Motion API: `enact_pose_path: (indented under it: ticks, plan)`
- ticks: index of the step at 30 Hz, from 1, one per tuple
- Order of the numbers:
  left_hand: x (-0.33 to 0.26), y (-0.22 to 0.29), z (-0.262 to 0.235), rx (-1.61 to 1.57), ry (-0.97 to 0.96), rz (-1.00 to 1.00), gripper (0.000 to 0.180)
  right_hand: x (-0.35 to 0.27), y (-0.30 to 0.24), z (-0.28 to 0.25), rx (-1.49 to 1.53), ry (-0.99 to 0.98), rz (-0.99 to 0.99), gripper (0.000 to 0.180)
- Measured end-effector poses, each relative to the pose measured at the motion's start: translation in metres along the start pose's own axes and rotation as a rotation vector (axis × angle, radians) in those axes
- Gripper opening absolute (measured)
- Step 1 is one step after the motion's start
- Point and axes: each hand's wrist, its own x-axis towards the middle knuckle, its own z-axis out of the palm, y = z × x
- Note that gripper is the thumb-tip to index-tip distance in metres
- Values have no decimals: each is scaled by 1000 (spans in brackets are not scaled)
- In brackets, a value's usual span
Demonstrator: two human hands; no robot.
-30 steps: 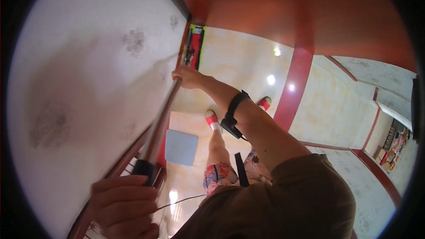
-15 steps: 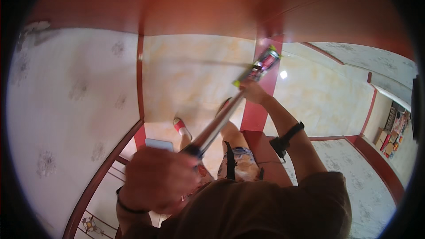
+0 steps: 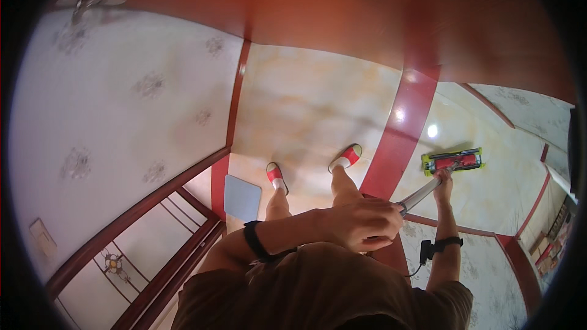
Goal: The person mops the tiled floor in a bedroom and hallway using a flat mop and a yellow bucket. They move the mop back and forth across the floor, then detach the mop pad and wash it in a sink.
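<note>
Both my hands are on one mop, which has a metal pole (image 3: 422, 194) and a flat red-and-black head (image 3: 454, 162) with lime green edges. My left hand (image 3: 367, 225) is closed around the dark top end of the pole, close to my body. Lower down, my right hand (image 3: 444, 188) grips the pole just short of the head. The mop head lies over the pale floor to the right, past the red strip. I cannot tell whether it touches the floor.
A glossy red strip (image 3: 408, 116) crosses the pale marbled floor (image 3: 306, 104). My feet wear red slippers (image 3: 346, 157). A grey-blue flat panel (image 3: 242, 198) is near my left foot. Patterned white walls (image 3: 134, 91) flank me, and a red-brown surface (image 3: 318, 6) stands ahead.
The mop head has swung from the red strip to the floor on its right. My left hand has moved right across my body with the pole end, and my right hand has shifted right.
</note>
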Motion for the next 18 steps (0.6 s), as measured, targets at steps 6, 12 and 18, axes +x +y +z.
enact_pose_path:
  ticks: [6,12,18]
  plan:
    - [-66,155,-79,198,156,128,20,-11,-197,50,239,62,-249,21]
    - [-204,321,-160,476,180,240,16,-39,-425,144,325,-279,-332,25]
    - [-313,409,-192,792,243,63,23,-49,-589,266,443,-280,-675,10]
